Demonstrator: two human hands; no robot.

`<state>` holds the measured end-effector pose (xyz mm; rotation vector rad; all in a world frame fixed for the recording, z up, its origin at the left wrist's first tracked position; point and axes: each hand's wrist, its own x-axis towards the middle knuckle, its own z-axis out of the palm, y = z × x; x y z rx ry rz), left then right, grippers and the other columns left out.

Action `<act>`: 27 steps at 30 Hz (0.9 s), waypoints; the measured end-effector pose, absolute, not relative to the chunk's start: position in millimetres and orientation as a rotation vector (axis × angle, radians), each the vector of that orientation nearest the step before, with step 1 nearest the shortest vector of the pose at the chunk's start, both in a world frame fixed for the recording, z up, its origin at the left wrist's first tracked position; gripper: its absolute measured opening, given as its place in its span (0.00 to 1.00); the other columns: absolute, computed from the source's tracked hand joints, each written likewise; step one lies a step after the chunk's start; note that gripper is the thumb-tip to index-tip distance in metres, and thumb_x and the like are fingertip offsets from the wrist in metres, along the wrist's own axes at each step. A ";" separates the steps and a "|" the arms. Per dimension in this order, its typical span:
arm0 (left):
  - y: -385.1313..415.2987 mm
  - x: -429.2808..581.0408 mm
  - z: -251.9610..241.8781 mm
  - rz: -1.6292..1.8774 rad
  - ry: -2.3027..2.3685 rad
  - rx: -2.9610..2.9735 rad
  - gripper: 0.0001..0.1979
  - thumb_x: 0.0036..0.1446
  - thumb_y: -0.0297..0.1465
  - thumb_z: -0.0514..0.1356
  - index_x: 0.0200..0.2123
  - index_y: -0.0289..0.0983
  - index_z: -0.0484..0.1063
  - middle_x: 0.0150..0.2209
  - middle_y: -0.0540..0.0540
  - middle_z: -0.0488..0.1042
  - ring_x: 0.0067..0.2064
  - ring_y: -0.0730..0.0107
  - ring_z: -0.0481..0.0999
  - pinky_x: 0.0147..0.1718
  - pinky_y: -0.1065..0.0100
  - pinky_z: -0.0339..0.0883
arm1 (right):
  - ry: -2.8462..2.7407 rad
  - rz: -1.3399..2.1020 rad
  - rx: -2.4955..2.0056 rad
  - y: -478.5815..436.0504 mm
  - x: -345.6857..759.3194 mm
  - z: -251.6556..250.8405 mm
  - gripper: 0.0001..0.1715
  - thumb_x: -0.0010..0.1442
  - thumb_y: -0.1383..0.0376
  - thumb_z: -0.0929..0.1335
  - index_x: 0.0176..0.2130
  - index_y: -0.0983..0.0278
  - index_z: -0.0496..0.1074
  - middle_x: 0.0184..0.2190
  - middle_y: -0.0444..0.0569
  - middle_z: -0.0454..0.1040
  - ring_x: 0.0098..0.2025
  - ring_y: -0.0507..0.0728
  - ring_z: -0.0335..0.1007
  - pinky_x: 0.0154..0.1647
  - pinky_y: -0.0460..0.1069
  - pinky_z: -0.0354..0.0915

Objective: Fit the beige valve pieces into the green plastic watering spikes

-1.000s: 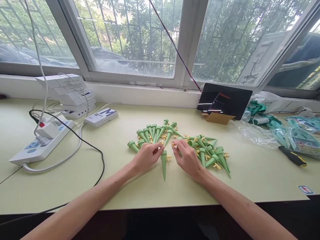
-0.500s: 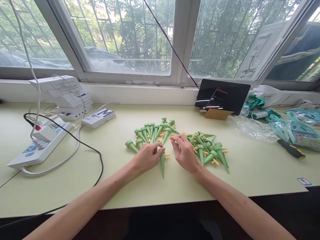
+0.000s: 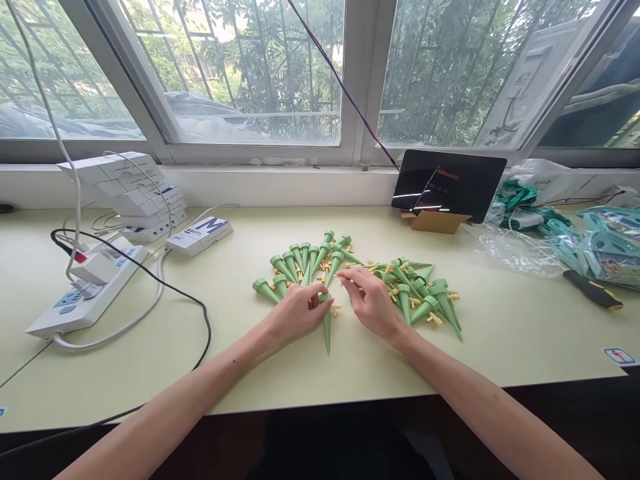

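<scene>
Presently noted:
Left hand (image 3: pixel 299 311): pinched on green spike (image 3: pixel 327 323), cap end.
Right hand (image 3: pixel 371 301): fingertips closed on small yellow fitting (image 3: pixel 345 278).
Handling: spike likely light, rigid; grip cap.

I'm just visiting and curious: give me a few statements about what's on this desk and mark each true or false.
1. The left hand touches a green spike lying on the table. True.
2. The green spikes are stacked inside a box. False: they lie loose in two heaps on the table.
3. A white power strip lies at the left. True.
4. The dark tablet lies flat at the table's front edge. False: it leans upright by the window.
5. The right hand holds the yellow-handled tool. False: that tool lies far right, untouched.
</scene>
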<state>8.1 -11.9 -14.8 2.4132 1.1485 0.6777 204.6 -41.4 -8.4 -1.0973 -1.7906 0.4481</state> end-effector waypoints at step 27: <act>-9.3 4.8 -13.0 0.856 1.035 2.509 0.11 0.65 0.39 0.56 0.38 0.38 0.71 0.18 0.58 0.55 0.19 0.78 0.52 0.23 0.73 0.52 | -1.761 0.484 -1.075 -40.3 205.8 -8.1 0.15 0.70 0.64 0.60 0.44 0.63 0.75 0.33 0.49 0.71 0.33 0.54 0.68 0.32 0.47 0.66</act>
